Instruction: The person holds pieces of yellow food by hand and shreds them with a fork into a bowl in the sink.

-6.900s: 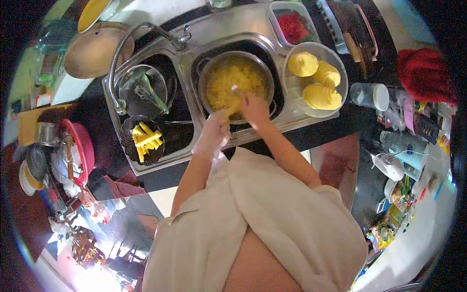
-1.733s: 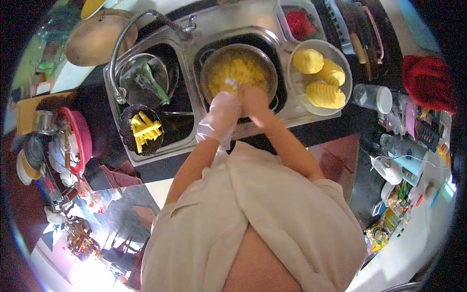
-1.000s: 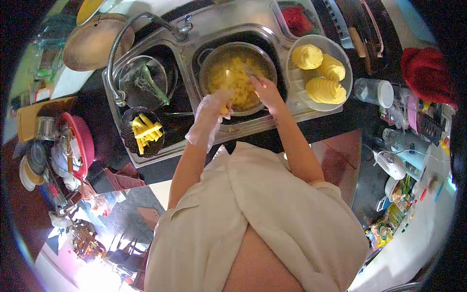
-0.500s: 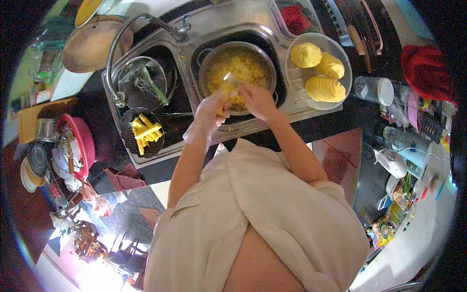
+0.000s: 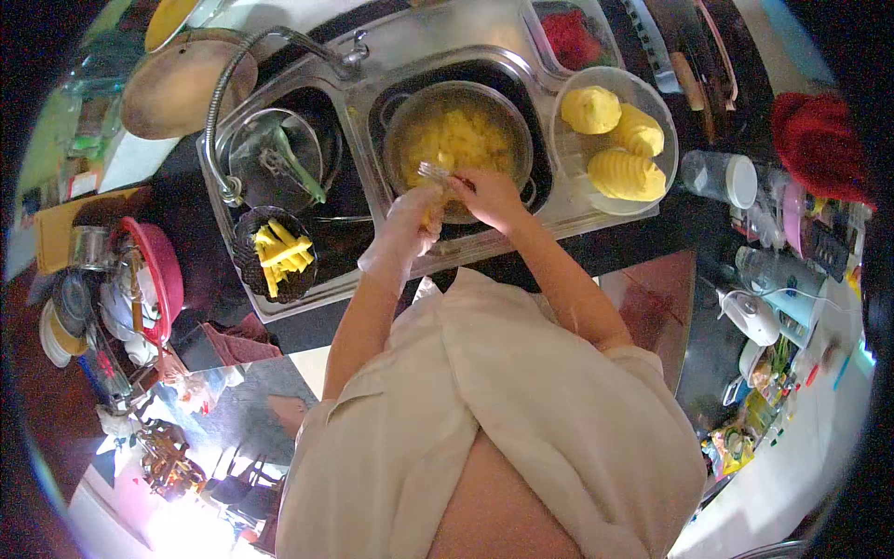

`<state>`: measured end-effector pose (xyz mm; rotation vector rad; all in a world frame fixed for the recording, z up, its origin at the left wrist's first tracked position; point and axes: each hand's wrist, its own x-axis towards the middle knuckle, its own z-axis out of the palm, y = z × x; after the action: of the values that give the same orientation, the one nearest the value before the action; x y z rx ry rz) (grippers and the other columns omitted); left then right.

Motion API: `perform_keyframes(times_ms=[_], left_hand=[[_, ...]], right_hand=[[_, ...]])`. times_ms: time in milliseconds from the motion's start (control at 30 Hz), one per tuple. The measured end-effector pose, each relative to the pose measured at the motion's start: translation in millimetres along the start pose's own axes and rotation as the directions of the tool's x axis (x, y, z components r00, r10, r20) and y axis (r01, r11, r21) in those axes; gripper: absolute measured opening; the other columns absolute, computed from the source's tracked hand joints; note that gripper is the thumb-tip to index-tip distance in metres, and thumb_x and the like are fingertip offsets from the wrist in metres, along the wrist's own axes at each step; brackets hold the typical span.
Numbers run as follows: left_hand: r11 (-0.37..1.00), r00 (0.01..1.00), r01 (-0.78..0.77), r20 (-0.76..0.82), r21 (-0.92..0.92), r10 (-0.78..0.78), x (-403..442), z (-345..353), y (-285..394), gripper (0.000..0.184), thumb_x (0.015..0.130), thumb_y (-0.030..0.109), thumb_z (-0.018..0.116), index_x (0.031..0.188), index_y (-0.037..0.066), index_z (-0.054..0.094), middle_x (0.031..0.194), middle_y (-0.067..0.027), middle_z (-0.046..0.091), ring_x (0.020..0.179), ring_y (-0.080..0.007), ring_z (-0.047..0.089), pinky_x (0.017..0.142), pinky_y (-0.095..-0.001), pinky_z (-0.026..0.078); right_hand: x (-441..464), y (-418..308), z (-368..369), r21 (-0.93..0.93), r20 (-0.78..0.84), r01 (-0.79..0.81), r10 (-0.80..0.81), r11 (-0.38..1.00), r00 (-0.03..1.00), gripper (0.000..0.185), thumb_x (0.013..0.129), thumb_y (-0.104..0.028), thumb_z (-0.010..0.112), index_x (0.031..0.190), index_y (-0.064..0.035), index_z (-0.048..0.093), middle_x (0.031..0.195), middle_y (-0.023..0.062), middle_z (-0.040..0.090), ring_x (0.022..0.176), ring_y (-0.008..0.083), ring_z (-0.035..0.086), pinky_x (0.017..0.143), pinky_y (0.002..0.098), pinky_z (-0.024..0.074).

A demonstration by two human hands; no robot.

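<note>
My left hand, in a clear plastic glove, is closed around a yellow pineapple piece that is mostly hidden by the fingers. My right hand grips a metal fork, its tines pointing left just above the gloved hand. Both hands are over the near rim of a metal pot set in the right sink basin. Shredded yellow pineapple flesh lies in the pot. To the right, a clear bowl holds several peeled pineapples.
A small dark basket with yellow sticks sits at the sink's left front corner. The left basin holds a pan with a green-handled utensil. A flexible faucet arches there. A red container stands behind the bowl.
The fork has shifted slightly down and left, with its tines now showing clearly. My right hand has moved a little closer to the near rim, and both hands keep their hold.
</note>
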<state>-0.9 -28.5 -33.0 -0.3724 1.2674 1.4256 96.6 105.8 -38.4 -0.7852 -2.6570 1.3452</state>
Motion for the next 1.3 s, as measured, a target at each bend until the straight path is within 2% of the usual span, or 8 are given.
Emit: perform_keyframes(times_ms=[433,633,833,900,1000,1100,1133,1300], left_hand=[[0.997,0.999,0.02,-0.034,0.073,-0.017,-22,6,20,0.022,0.084,0.031,0.063,0.082,0.011,0.056,0.063,0.0014,0.051,0.046,-0.0065,0.045,0.036,-0.0173,0.035],[0.922,0.988,-0.06,-0.111,0.382,0.111,-30,21,25,0.026,0.082,0.027,0.06,0.069,0.005,0.058,0.057,-0.0043,0.05,0.044,-0.0161,0.047,0.043,-0.0277,0.037],[0.774,0.982,-0.184,0.079,0.606,0.171,-20,10,12,0.015,0.081,0.019,0.058,0.074,0.005,0.058,0.059,-0.0052,0.052,0.053,-0.0184,0.052,0.051,-0.0308,0.042],[0.021,0.864,-0.384,0.352,0.923,0.361,-24,8,6,0.01,0.078,0.016,0.058,0.076,0.007,0.06,0.063,-0.005,0.054,0.059,-0.0191,0.055,0.054,-0.0314,0.044],[-0.958,0.666,-0.114,0.735,0.264,0.123,-30,5,1,0.006,0.074,0.012,0.058,0.078,0.009,0.062,0.07,-0.0047,0.058,0.068,-0.0202,0.059,0.059,-0.0325,0.046],[-0.973,0.774,-0.173,0.632,0.155,-0.037,-14,-2,-9,0.014,0.074,0.014,0.057,0.088,0.014,0.06,0.073,-0.0007,0.056,0.067,-0.0162,0.056,0.057,-0.0277,0.04],[-0.974,0.656,-0.029,0.74,0.223,0.15,-19,-4,-16,0.009,0.073,0.016,0.058,0.081,0.014,0.062,0.072,-0.0011,0.058,0.069,-0.0161,0.057,0.057,-0.0283,0.041],[-0.938,0.759,-0.08,0.63,0.338,0.162,-10,-4,-4,0.007,0.077,0.017,0.057,0.079,0.013,0.063,0.07,-0.0017,0.057,0.064,-0.0166,0.057,0.049,-0.0299,0.043]], right_hand=[[19,45,9,-0.329,0.019,-0.052,0.062,0.943,0.998,0.024,0.087,-0.029,0.053,0.096,-0.0086,0.063,0.079,0.0178,0.064,0.075,0.0378,0.061,0.066,0.0482,0.0475],[8,10,-14,0.003,-0.207,-0.215,0.211,0.977,0.955,0.027,0.088,-0.031,0.052,0.097,-0.0074,0.062,0.077,0.0163,0.063,0.07,0.0348,0.061,0.062,0.0425,0.0471],[-5,-12,-5,0.146,0.027,-0.112,0.109,0.983,0.994,0.026,0.086,-0.027,0.051,0.097,-0.0071,0.065,0.087,0.0182,0.065,0.081,0.0374,0.062,0.071,0.0473,0.0481],[-5,-14,7,0.003,-0.039,0.038,-0.038,0.999,0.999,0.025,0.086,-0.026,0.05,0.097,-0.0088,0.065,0.087,0.0185,0.065,0.079,0.0376,0.062,0.07,0.048,0.0481],[9,5,20,-0.096,0.023,0.027,-0.025,0.995,0.999,0.023,0.087,-0.026,0.049,0.097,-0.0102,0.064,0.084,0.0179,0.064,0.076,0.0384,0.061,0.066,0.049,0.0471],[13,15,11,-0.179,0.028,-0.001,0.006,0.984,1.0,0.021,0.088,-0.025,0.049,0.095,-0.0103,0.062,0.08,0.0179,0.063,0.074,0.0392,0.06,0.064,0.0495,0.0458],[15,14,6,-0.212,0.007,-0.022,0.024,0.977,1.0,0.02,0.087,-0.025,0.049,0.094,-0.0102,0.061,0.079,0.0186,0.062,0.074,0.0396,0.06,0.064,0.0498,0.0457],[0,-11,5,-0.15,0.021,-0.025,0.028,0.988,0.999,0.025,0.084,-0.022,0.049,0.099,-0.0099,0.064,0.081,0.0206,0.064,0.073,0.0387,0.063,0.066,0.0508,0.0484]])
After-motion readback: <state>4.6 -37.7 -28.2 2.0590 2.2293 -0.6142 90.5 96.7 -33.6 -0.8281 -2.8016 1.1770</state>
